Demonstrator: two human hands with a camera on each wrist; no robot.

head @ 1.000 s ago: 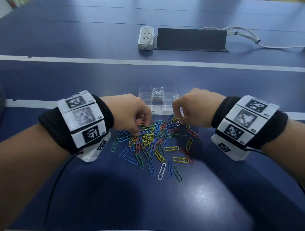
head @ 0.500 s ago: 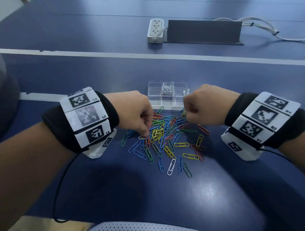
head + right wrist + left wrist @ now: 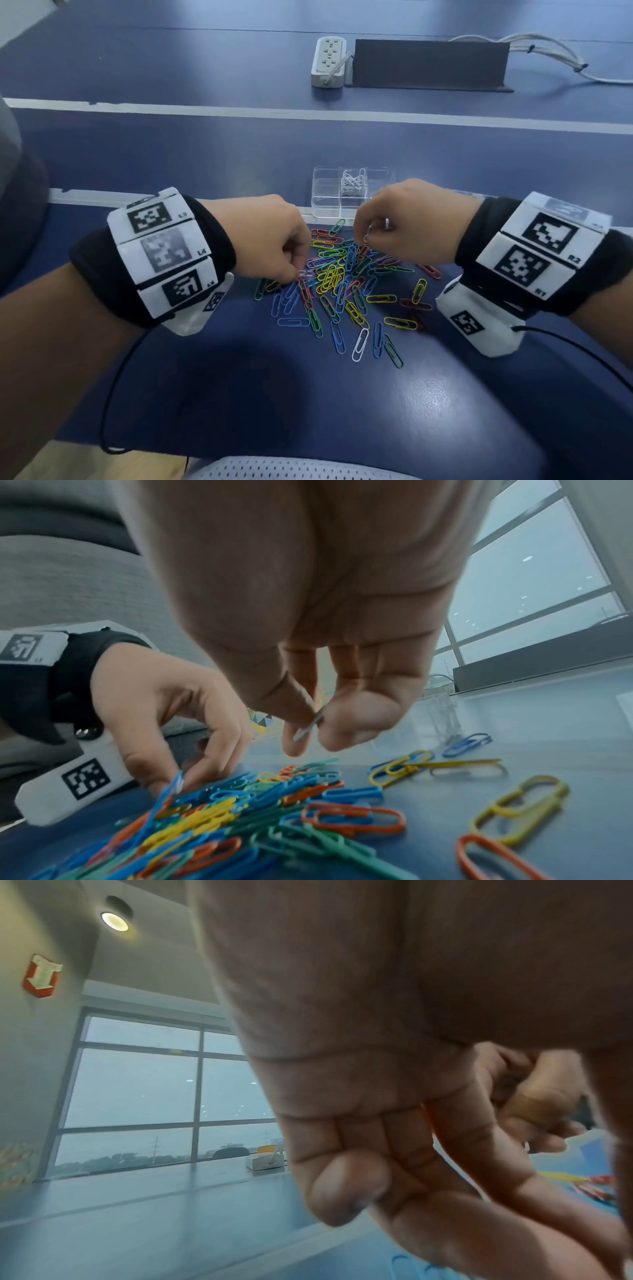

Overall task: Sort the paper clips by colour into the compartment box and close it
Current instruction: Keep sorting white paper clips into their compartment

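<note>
A heap of coloured paper clips (image 3: pixel 337 284) lies on the blue table just in front of the clear compartment box (image 3: pixel 322 205). The box is open, and one compartment holds white clips (image 3: pixel 352 181). My left hand (image 3: pixel 298 274) reaches down at the heap's left edge, fingers curled, and pinches a pale clip there. My right hand (image 3: pixel 366 240) hovers over the heap's far right side. In the right wrist view its thumb and forefinger (image 3: pixel 308 734) pinch a white clip (image 3: pixel 310 727) above the pile (image 3: pixel 260 804). My left hand (image 3: pixel 174 783) dips into the clips there.
A white power strip (image 3: pixel 328 61) and a dark upright panel (image 3: pixel 428 63) with cables stand far back on the table. White stripes (image 3: pixel 205 111) cross the blue table top. One white clip (image 3: pixel 359 344) lies loose at the heap's near edge. A chair edge (image 3: pixel 291 471) shows below.
The right hand has come up slightly off the heap with a white clip between thumb and forefinger. The left hand's fingertips stay at the heap's left edge. The head view has shifted.
</note>
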